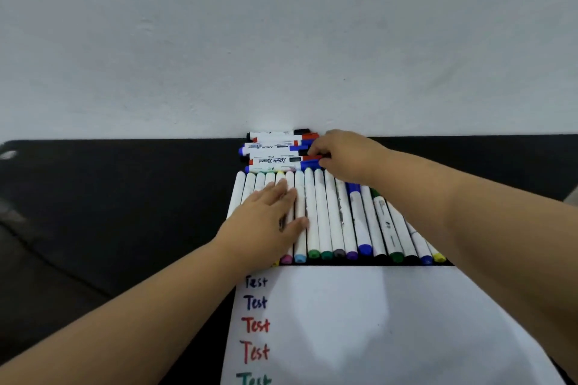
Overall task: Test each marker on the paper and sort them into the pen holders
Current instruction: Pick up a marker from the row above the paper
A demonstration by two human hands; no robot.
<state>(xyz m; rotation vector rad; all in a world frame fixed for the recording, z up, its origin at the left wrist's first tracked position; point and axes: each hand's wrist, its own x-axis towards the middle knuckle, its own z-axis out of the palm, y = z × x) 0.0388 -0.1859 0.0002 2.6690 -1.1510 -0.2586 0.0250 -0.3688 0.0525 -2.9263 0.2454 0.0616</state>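
My left hand (269, 222) rests flat on the marker row (331, 216); my right hand (344, 155) pinches a red-capped marker (281, 160).

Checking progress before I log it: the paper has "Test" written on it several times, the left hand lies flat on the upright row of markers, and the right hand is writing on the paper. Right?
Not quite. In the head view the right hand is not writing on the paper; it is reaching into the stacked whiteboard markers by the wall. The rest holds, including the left hand.
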